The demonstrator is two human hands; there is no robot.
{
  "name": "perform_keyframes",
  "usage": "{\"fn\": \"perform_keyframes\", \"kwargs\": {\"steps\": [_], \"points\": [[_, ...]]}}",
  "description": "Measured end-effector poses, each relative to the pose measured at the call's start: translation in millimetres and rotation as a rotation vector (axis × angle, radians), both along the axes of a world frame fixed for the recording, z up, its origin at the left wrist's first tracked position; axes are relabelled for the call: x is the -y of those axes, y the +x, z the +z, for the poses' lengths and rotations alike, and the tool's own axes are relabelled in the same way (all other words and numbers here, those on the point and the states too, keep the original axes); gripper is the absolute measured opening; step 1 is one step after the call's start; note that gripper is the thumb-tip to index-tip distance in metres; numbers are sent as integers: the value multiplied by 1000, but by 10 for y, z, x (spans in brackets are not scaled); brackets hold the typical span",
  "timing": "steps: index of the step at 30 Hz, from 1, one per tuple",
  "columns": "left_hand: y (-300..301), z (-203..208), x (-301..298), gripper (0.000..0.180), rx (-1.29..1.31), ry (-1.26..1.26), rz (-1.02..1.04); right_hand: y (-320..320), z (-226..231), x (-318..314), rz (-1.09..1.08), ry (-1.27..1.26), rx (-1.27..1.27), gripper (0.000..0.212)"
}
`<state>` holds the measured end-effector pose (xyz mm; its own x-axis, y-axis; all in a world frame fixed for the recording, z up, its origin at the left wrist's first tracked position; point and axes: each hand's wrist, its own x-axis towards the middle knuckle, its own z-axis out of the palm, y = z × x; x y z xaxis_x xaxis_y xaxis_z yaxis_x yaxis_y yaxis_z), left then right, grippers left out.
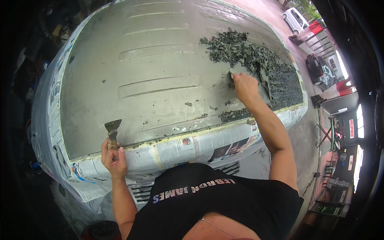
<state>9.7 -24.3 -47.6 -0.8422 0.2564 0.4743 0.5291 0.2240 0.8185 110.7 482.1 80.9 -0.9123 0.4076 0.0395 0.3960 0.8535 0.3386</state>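
Observation:
My left hand [114, 161] is closed around the handle of a putty knife [113, 127], whose wide, dirty blade points up over the near left edge of a metal vehicle roof [160, 66]. Further out on the right, my right hand [245, 89] is closed low over the bare metal. A small dark thing shows at its fingertips, too little to name. Just beyond it lies a heap of crumpled dark paint flakes [244, 52]. Wrinkled dark coating [286, 86] still covers the roof's right corner, with a loose flap beside my right wrist.
Newspaper [174, 150] and yellowish tape line the roof's edge. Scattered flakes [188, 104] dot the metal. Slatted vents [142, 193] show below the near edge. At the far right stand a dark car [315, 70], a white vehicle [295, 21] and a folding stand [326, 132].

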Motion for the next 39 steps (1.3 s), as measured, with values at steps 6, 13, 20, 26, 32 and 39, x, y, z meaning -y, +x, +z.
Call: {"fn": "perform_keyframes", "kwargs": {"steps": [6, 13, 20, 26, 32, 39], "points": [[14, 23, 3, 31, -6, 0, -9, 17, -79, -112, -69, 6, -39, 15], [-24, -15, -10, 31, -28, -10, -8, 159, 1186, -775, -95, 184, -681, 18], [-9, -27, -10, 31, -24, 26, -6, 196, 1099, -1182, -113, -896, -1312, 31], [-33, -16, -19, 31, -2, -5, -27, 367, -467, -1471, -600, -1028, -1313, 17], [-16, -26, 13, 31, -16, -13, -22, 258, -623, -1095, -657, -1445, -1398, 19], [3, -28, 16, 31, 7, -13, -6, 606, -696, -974, -970, -997, -955, 20]]}}
